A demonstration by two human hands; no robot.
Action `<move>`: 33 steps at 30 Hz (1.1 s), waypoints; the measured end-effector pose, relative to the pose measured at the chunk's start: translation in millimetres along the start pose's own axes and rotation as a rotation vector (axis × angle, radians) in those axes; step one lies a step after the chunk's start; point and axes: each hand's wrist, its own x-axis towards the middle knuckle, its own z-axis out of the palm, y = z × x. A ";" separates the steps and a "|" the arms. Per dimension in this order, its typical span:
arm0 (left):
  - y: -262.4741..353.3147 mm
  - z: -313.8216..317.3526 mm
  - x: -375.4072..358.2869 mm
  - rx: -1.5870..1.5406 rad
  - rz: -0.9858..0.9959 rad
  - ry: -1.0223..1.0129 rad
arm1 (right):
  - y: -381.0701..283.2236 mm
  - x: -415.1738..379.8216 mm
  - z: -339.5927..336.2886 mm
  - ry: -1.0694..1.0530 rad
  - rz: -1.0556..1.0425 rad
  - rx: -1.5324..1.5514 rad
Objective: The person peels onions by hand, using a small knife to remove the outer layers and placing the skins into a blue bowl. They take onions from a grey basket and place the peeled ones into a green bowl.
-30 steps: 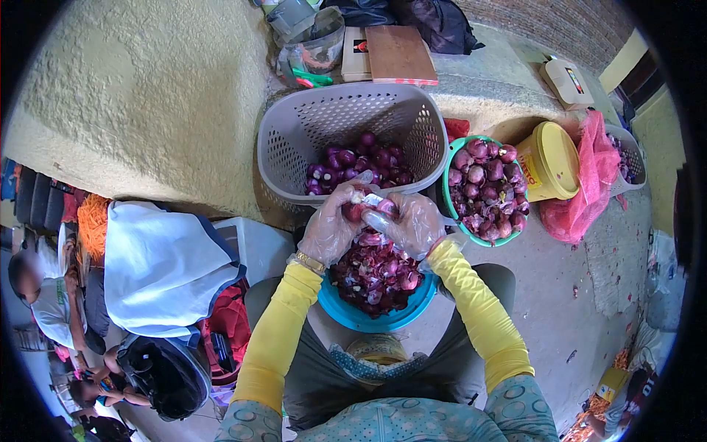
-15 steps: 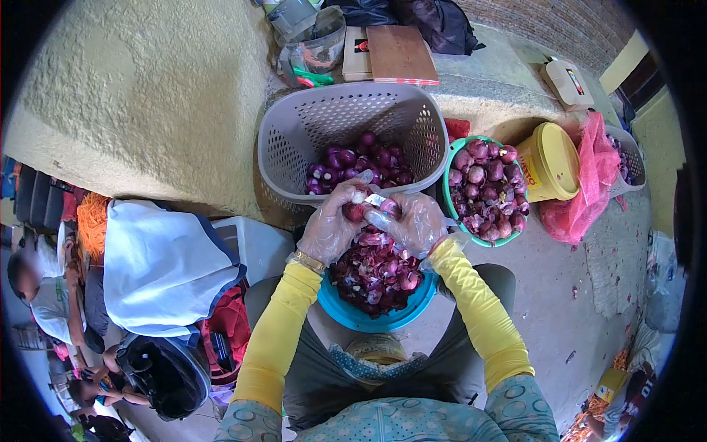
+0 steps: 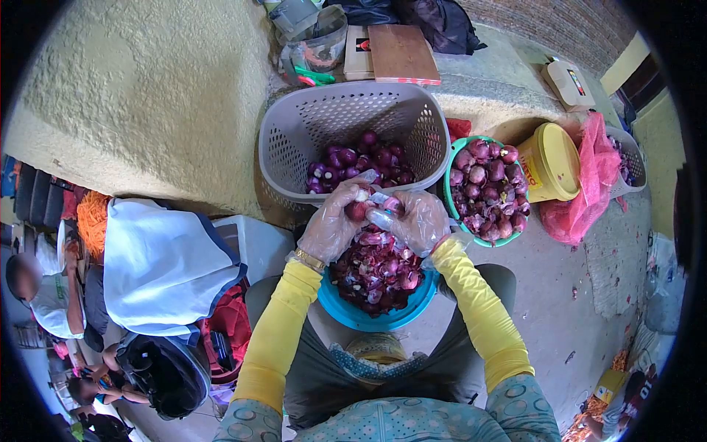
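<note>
Clear plastic gloves cover both my hands, which meet above a blue basin [image 3: 392, 322] heaped with red onion skins [image 3: 374, 276]. My left hand [image 3: 329, 230] is closed around a red onion [image 3: 356, 211]. My right hand [image 3: 421, 222] is closed on a small knife, whose short pale blade [image 3: 378, 198] shows beside the onion. Something purple, perhaps onion or skin, shows at my right fingers. Just beyond the hands stands a grey perforated basket [image 3: 291, 151] with peeled red onions [image 3: 359, 160] in it. To the right, a green basin [image 3: 448, 193] holds unpeeled onions [image 3: 487, 188].
A yellow bucket [image 3: 554, 163] and a pink mesh bag [image 3: 582, 195] stand at the right. At left are a white cloth [image 3: 166, 265] and a black bag [image 3: 158, 376]. A wall [image 3: 147, 96] rises at upper left. Other people sit at far left.
The onion and the blade have shifted slightly between my fingers, and the blade now looks turned more edge-on. Both hands stay over the blue basin.
</note>
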 end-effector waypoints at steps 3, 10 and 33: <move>1.5 1.4 -1.4 0.030 0.000 0.004 | -0.7 -0.6 -0.9 -0.006 -0.004 0.018; 5.5 3.5 -3.9 0.012 -0.027 -0.021 | -1.8 -0.3 -3.5 -0.036 0.004 0.014; 0.7 -5.5 -3.5 0.079 -0.060 -0.070 | 0.4 1.4 -3.1 -0.106 0.057 -0.044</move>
